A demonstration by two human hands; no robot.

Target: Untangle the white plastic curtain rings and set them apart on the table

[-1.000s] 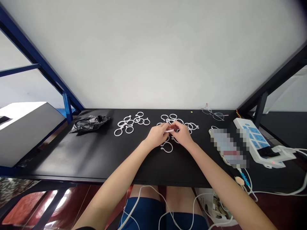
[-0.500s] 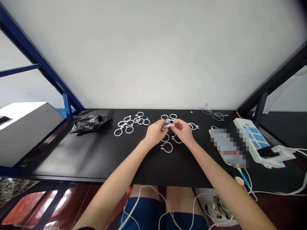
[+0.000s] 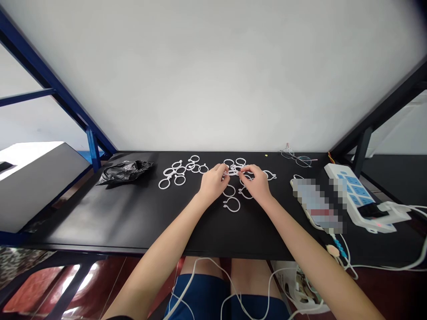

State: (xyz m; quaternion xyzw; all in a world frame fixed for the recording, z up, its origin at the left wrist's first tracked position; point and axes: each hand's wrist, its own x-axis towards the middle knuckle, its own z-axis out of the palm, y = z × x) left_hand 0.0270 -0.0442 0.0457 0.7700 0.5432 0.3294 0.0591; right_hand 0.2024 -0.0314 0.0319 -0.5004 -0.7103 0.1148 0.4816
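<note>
My left hand [image 3: 213, 181] and my right hand [image 3: 256, 182] meet over the black tabletop with a white curtain ring [image 3: 232, 173] between them. Left thumb and fingers pinch its left side; the right fingertips close on its right side. The held ring is nearly edge-on and partly hidden by my fingers. Around and below my hands lie several more white rings, each with a small eyelet; a nearer ring [image 3: 232, 205] has a gap at its left. To the left, a cluster of white rings [image 3: 179, 179] spreads over the table.
A crumpled black plastic bag [image 3: 125, 172] lies at the left, beside a white box [image 3: 46, 182]. On the right are eyeglasses [image 3: 303, 161], a phone [image 3: 316, 206] and a power strip [image 3: 358, 195] with cables. A wall [image 3: 216, 80] rises behind the table [image 3: 133, 222].
The held ring has shifted slightly left and tilted, and my fingers have changed their grip on it. The rings on the table have stayed in place.
</note>
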